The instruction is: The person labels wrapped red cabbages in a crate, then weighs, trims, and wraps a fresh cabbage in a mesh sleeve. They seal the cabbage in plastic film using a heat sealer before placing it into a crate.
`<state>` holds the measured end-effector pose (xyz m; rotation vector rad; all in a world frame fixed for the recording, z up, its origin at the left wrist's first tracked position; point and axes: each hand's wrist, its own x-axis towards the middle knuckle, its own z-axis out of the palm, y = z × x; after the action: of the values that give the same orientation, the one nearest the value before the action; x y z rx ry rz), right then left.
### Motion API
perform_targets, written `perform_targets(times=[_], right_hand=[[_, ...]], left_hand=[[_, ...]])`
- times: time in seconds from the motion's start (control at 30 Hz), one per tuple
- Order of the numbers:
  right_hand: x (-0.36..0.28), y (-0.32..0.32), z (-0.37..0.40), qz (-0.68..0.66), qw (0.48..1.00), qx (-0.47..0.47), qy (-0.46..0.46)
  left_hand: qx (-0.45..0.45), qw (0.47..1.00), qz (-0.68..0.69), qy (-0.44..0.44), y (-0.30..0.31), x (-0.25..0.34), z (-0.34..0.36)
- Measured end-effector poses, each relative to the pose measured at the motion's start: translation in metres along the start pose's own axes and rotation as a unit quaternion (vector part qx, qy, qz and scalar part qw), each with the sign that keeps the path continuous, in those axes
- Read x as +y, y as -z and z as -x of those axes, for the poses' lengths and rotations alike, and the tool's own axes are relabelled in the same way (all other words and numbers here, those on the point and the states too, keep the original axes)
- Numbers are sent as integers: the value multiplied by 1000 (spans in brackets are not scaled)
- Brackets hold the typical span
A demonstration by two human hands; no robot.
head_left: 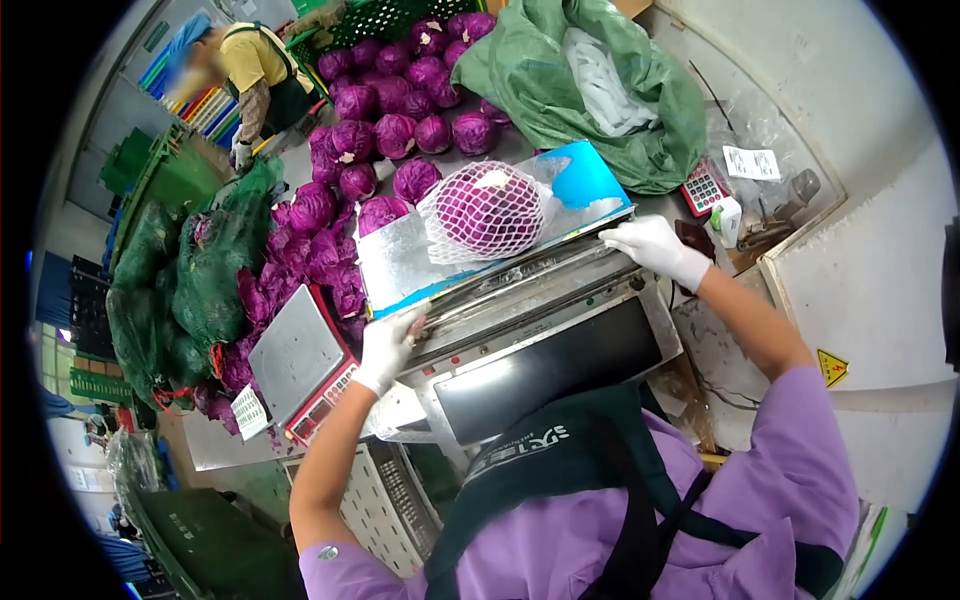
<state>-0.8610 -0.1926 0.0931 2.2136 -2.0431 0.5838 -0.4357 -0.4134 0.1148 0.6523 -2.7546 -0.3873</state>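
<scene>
A purple cabbage in a white foam net (490, 212) lies on the blue and silver top plate (585, 178) of a wrapping machine (540, 345). My left hand (388, 348), in a white glove, is at the left front corner of the plate, its fingers bent against the edge. My right hand (658, 248), also gloved, is at the right end of the machine's front bar, its fingers pressed together on the edge. Neither hand touches the cabbage. Between the hands run the metal rollers and bar.
Loose purple cabbages (395, 135) pile up behind. A scale (300, 355) stands left, beside green net sacks (210, 290). A green bag (640, 150) and a red calculator (703, 188) are at right. A co-worker (255, 70) bends at the far left.
</scene>
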Motion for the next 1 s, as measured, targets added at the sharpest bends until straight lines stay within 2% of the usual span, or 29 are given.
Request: perform_targets(times=[0.03,0.07,0.13,0.17,0.2,0.23,0.27,0.33,0.37,0.4,0.43,0.47,0.5,0.53,0.57,0.6,0.63,0.67,0.7,0.73,0.77,0.8,0.83,0.87,0.9,0.93,0.97,1.0], right_hand=[[-8,3,9,-49,998,46,-20],[-17,7,19,-97,990,90,-39],[-37,26,43,-124,982,32,-137],[-50,42,50,-181,967,61,-168],[-63,63,54,-238,947,89,-197],[-74,85,56,-258,937,116,-206],[-83,112,55,-278,925,143,-215],[-103,189,45,-347,828,64,-435],[-104,209,38,-399,831,160,-353],[-101,219,29,-444,818,254,-264],[-91,221,9,-452,803,302,-244],[-80,220,-21,-459,786,349,-221],[-73,209,-60,-476,766,382,-200],[-63,191,-99,-493,744,415,-178],[-39,171,-129,-521,735,399,-170],[-13,145,-155,-549,725,382,-161],[11,110,-178,-504,774,343,-170],[27,77,-195,-456,817,303,-179],[29,51,-203,-389,872,230,-187],[25,34,-205,-316,916,156,-193],[18,31,-202,-390,900,50,-189],[10,27,-198,-459,868,-58,-182],[18,17,-188,-498,839,-159,-152],[28,6,-176,-531,799,-258,-118],[24,-2,-164,-551,788,-258,-89],[14,-11,-151,-572,776,-259,-61],[4,-26,-143,-669,701,-242,-53],[-18,-12,-140,-638,732,-224,-78]], left_hand=[[12,996,74,56,1,6,8],[-14,992,84,89,11,19,17],[-22,992,67,101,26,35,35],[55,983,155,75,37,52,41],[21,984,143,105,67,74,42],[71,986,142,59,87,87,44],[37,982,144,112,111,97,50],[148,970,191,40,158,124,41],[208,950,235,1,171,125,38],[256,892,372,11,182,136,32],[322,873,368,-6,189,135,22],[374,880,288,51,179,126,5],[324,833,448,26,183,139,-41],[309,802,511,-11,171,116,-82],[366,763,532,33,166,123,-131],[375,770,516,34,152,102,-166],[337,828,447,25,134,66,-195],[299,823,471,108,114,53,-216],[224,869,427,114,91,41,-229],[183,907,374,66,49,-9,-242],[58,938,339,46,23,-39,-241],[-101,899,414,99,17,-43,-231],[-202,816,513,173,10,-39,-215],[-263,795,485,251,22,-24,-195],[-273,736,566,254,6,-31,-179],[-256,733,563,283,18,-20,-160],[-227,771,553,218,7,-20,-151],[-201,802,541,154,3,-6,-145]])
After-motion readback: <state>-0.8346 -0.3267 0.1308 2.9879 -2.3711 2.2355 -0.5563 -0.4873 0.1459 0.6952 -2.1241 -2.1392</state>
